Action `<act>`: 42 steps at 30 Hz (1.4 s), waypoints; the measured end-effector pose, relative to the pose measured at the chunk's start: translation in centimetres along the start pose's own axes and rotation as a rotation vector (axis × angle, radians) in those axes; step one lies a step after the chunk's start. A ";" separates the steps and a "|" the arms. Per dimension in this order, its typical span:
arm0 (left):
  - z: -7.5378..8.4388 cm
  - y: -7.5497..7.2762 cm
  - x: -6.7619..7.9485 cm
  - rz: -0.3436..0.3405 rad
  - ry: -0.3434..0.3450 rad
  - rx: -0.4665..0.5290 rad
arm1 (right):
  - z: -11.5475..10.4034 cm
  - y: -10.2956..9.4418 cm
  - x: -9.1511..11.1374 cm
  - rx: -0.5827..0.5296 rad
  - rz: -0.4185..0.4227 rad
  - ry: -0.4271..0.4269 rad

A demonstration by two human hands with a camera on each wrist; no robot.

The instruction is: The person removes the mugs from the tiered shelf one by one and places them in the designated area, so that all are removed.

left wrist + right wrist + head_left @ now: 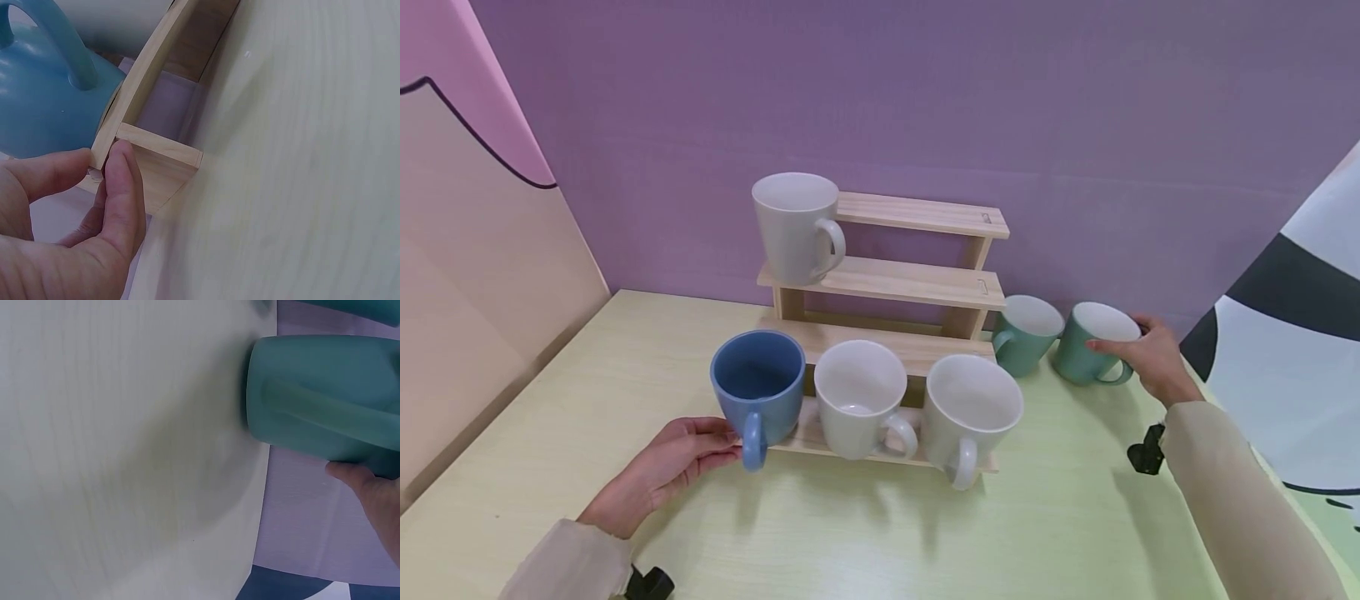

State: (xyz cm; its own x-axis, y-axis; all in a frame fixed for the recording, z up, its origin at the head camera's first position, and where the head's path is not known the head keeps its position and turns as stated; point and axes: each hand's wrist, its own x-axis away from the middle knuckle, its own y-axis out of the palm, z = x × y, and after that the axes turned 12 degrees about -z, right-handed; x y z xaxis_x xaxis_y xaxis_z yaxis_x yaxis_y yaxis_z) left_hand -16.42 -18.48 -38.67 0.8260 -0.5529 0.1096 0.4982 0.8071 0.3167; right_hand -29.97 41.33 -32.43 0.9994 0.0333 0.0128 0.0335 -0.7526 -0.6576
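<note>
My left hand (673,462) pinches the left end of the lowest board of a stepped wooden rack (917,212). In the left wrist view the thumb lies along the board's top beside the blue mug (56,94), and the other fingers are at its underside. That blue mug stands upright on the lowest board, handle toward me. At the far right, my right hand (1157,358) holds a green mug (1075,354) at its rim, the thumb on the near side. The right wrist view shows this mug's handle (337,419) and base close to the table; the other fingers are mostly hidden.
Two white mugs, one in the middle (853,421) and one at right (958,408), share the lowest board. Another white mug (790,237) stands on a higher board. A second green mug (1022,346) is beside the rack. A purple backdrop (1075,125) rises behind.
</note>
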 end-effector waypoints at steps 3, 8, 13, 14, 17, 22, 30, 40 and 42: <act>0.0 0.0 -0.1 -0.004 -0.001 -0.001 | 0.3 0.1 0.2 0.000 0.001 -0.010; -0.1 0.1 -0.2 -0.011 0.000 -0.002 | 0.9 0.2 0.4 0.021 0.014 -0.018; 0.1 -0.1 -0.1 -0.016 0.001 -0.010 | 0.7 0.2 0.3 0.053 -0.025 -0.035; 0.1 -0.2 0.0 -0.016 0.003 -0.013 | 0.6 0.1 0.2 0.059 -0.040 -0.044; 0.1 -0.4 0.0 -0.014 0.007 -0.018 | 0.0 -0.2 -0.1 0.081 -0.084 -0.058; 0.0 -0.3 -0.3 -0.028 0.006 -0.018 | -0.7 -0.8 0.0 0.099 -0.154 -0.018; 0.0 0.1 -0.8 -0.031 0.014 -0.019 | -2.0 -2.8 0.9 0.115 -0.310 0.111; -0.2 0.3 -1.4 -0.038 0.017 0.022 | -4.5 -5.7 1.3 0.130 -0.374 0.210; -0.2 0.2 -1.5 -0.038 0.020 0.024 | -5.3 -6.0 1.2 0.139 -0.378 0.201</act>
State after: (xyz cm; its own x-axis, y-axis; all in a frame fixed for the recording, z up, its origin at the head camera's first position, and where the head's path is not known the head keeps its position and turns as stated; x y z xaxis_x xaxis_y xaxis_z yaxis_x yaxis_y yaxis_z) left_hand -17.47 -17.42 -38.93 0.8119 -0.5785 0.0788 0.5229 0.7805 0.3426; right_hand -28.87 42.41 -24.44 0.9003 0.1498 0.4087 0.4082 -0.6166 -0.6732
